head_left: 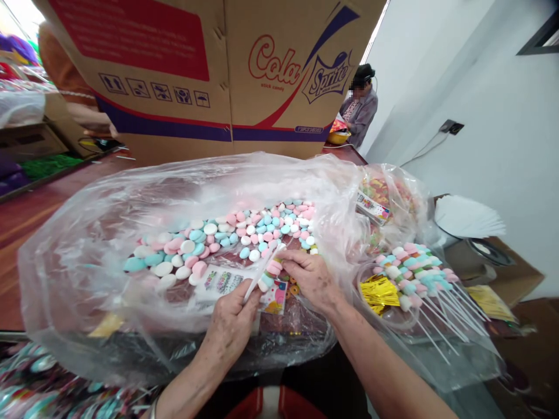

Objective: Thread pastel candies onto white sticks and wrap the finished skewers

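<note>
Our forearms (375,349) reach in from the near side, over clear plastic (74,291)
With the left hand (231,323) we pinch a white stick (261,273) between thumb and finger; with the right hand (308,276) we grip narrowly at the far end of a short row of pink, white and blue candies (273,269), just beside the stick, mid-scene; loose candies (225,238) spread farther off and to the left, loaded skewers (414,273) lie right, beside gold ties (379,293), and a printed carton (231,87) stands far

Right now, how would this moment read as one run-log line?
left hand: holds white stick | right hand: at pastel candy stack | ahead: loose candies | right: candy skewers, gold strips
</note>
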Available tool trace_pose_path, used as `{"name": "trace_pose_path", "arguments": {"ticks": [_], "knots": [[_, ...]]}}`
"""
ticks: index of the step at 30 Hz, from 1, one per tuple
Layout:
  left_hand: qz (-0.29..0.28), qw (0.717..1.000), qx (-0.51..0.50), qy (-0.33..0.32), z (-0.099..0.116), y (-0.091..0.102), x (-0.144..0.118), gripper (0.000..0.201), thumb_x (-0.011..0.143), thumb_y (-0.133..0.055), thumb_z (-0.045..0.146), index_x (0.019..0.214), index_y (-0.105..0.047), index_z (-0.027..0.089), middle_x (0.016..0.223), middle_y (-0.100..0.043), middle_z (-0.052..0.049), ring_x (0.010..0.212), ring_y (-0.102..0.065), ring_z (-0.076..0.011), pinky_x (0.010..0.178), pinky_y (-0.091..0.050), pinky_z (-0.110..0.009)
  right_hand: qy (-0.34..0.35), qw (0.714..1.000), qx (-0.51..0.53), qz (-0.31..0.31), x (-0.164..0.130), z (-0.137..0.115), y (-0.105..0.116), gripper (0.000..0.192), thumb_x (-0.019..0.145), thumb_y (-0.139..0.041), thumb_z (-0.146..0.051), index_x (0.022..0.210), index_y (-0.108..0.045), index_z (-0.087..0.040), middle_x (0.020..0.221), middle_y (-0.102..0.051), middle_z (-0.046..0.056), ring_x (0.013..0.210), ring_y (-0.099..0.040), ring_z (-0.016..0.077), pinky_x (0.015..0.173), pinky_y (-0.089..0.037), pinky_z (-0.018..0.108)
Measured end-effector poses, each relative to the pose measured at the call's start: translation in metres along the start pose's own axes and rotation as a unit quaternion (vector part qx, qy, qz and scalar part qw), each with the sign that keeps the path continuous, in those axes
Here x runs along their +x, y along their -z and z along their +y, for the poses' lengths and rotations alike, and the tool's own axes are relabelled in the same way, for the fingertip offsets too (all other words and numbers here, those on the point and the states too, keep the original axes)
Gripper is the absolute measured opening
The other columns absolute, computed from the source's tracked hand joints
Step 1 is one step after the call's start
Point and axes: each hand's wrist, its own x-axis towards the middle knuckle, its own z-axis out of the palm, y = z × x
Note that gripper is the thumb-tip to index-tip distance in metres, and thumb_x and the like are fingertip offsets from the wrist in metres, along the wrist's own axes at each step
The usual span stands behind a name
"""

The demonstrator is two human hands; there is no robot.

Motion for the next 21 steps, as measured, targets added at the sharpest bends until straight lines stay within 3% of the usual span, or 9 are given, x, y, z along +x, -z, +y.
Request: {"name": "trace_pose_path", "arguments": {"ticks": [3,5,8,11,13,15,18,21], "knots": [[0.027,0.999,-0.019,-0.006,-0.004,0.001,0.000,0.034,0.087,-0.056,0.049,0.070,-0.058,0.020,0.054,-0.044,0.006,0.054,-0.039,-0.0138,0.052,-0.030,-0.025,0.033,0.998,-0.050,-0.019,0.009,-0.012,0.008,0.031,0.084,-0.061,-0.031,0.112,-0.075,-0.024,0.099,-0.077,0.002,0.091,-0.070,0.0193,0.083,-0.056,0.034],[0.050,0.997,-0.052,-0.005,-0.010,0.001,0.000,0.034,0.088,-0.057,0.049,0.068,-0.055,0.021,0.054,-0.045,0.006,0.051,-0.038,-0.0128,0.049,-0.028,-0.024,0.039,0.998,-0.057,0.004,0.021,-0.021,0.016,0.036,0.088,-0.056,-0.032,0.121,-0.069,-0.024,0.097,-0.076,0.002,0.083,-0.070,0.0179,0.076,-0.056,0.032],[0.078,0.990,-0.119,0.007,-0.020,-0.002,0.001,0.034,0.088,-0.061,0.048,0.069,-0.054,0.021,0.055,-0.046,0.007,0.047,-0.034,-0.0105,0.044,-0.025,-0.024,0.059,0.980,-0.185,0.041,0.039,-0.030,0.023,0.023,0.090,-0.052,-0.028,0.104,-0.070,-0.024,0.084,-0.071,-0.001,0.074,-0.065,0.0160,0.069,-0.050,0.028],[0.092,0.979,-0.180,0.015,-0.025,-0.004,0.001,0.034,0.088,-0.063,0.047,0.071,-0.053,0.020,0.054,-0.044,0.008,0.045,-0.033,-0.0089,0.042,-0.023,-0.022,0.062,0.912,-0.406,-0.006,0.049,-0.028,0.018,0.013,0.086,-0.056,-0.021,0.081,-0.068,-0.022,0.077,-0.067,0.001,0.074,-0.059,0.0171,0.069,-0.043,0.027],[0.094,0.975,-0.199,0.016,-0.025,-0.005,0.000,0.035,0.089,-0.063,0.047,0.070,-0.052,0.020,0.052,-0.043,0.008,0.044,-0.033,-0.0081,0.041,-0.022,-0.021,0.064,0.864,-0.499,-0.033,0.051,-0.022,0.009,0.010,0.086,-0.057,-0.020,0.082,-0.067,-0.020,0.086,-0.069,0.005,0.081,-0.059,0.0189,0.072,-0.042,0.028],[0.093,0.975,-0.203,0.020,-0.023,-0.005,-0.001,0.037,0.088,-0.063,0.047,0.067,-0.051,0.019,0.051,-0.043,0.008,0.043,-0.033,-0.0074,0.041,-0.021,-0.021,0.072,0.838,-0.539,-0.035,0.052,-0.015,0.001,0.011,0.089,-0.056,-0.022,0.089,-0.067,-0.019,0.096,-0.069,0.009,0.089,-0.059,0.0212,0.076,-0.041,0.029],[0.095,0.972,-0.211,0.033,-0.020,-0.005,-0.001,0.035,0.086,-0.064,0.048,0.070,-0.054,0.019,0.051,-0.044,0.008,0.042,-0.033,-0.0071,0.040,-0.022,-0.020,0.054,0.847,-0.528,-0.031,0.054,-0.010,-0.001,0.011,0.089,-0.055,-0.022,0.088,-0.066,-0.019,0.092,-0.068,0.008,0.087,-0.059,0.0222,0.075,-0.041,0.031],[0.092,0.970,-0.221,0.037,-0.021,-0.006,-0.001,0.034,0.086,-0.065,0.048,0.072,-0.055,0.019,0.051,-0.044,0.008,0.042,-0.033,-0.0068,0.040,-0.022,-0.020,0.019,0.901,-0.433,-0.006,0.056,-0.009,0.008,0.008,0.084,-0.056,-0.020,0.085,-0.064,-0.020,0.079,-0.065,0.002,0.076,-0.059,0.0190,0.069,-0.040,0.029]]}}
